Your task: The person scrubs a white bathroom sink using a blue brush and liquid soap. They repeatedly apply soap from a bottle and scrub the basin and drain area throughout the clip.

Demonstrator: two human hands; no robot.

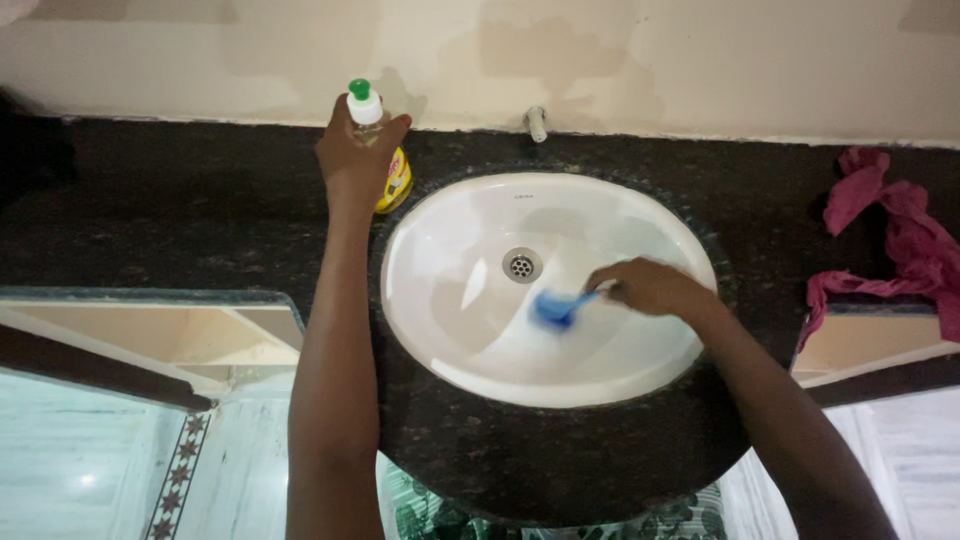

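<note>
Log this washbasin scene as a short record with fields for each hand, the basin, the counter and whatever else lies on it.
left hand: grips a clear bottle with a white and green cap, standing on the counter beside the basin
right hand: holds a blue brush inside the basin, head against the bowl, blurred
basin: white, oval, metal drain near the middle
counter: dark speckled stone
cloth: pink, crumpled at the counter's far right
</note>
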